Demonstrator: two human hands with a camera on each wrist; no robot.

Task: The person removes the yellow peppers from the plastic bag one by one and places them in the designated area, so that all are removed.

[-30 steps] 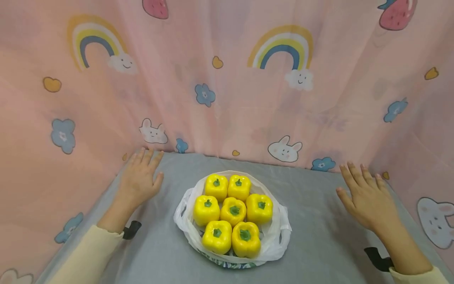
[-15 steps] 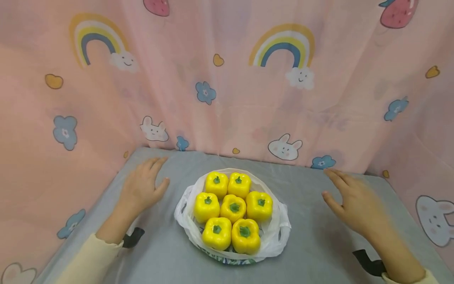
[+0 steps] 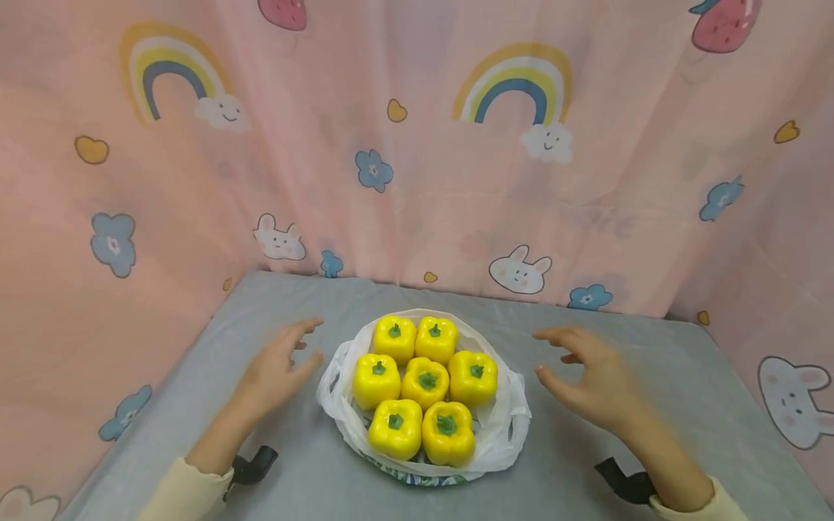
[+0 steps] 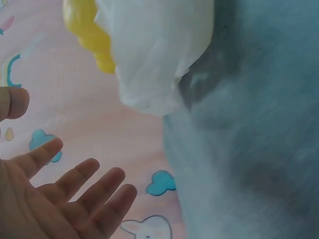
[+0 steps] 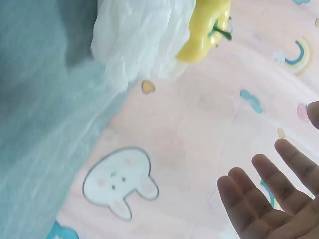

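Several yellow bell peppers [image 3: 425, 382] with green stems sit in a white plastic bag [image 3: 502, 456], its mouth spread wide and its handles out at both sides. Under the bag shows the patterned rim of a plate [image 3: 417, 479]. My left hand [image 3: 270, 376] hovers left of the bag, thumb and fingers apart and holding nothing. On the other side my right hand [image 3: 596, 376] is held in the air, fingers loosely bent toward the bag, nothing in it. Both wrist views show a gap between the spread fingers and the bag.
A grey cloth [image 3: 293, 477] covers the table. Pink curtains [image 3: 423, 217] with rainbows, rabbits and flowers hang behind and along both sides. Black wrist mounts [image 3: 254, 465] stick out near the cream sleeves [image 3: 185, 492].
Both hands have moved inward from the table's far corners toward the bag, and their flat fingers have bent a little. The peppers and bag have stayed in place.
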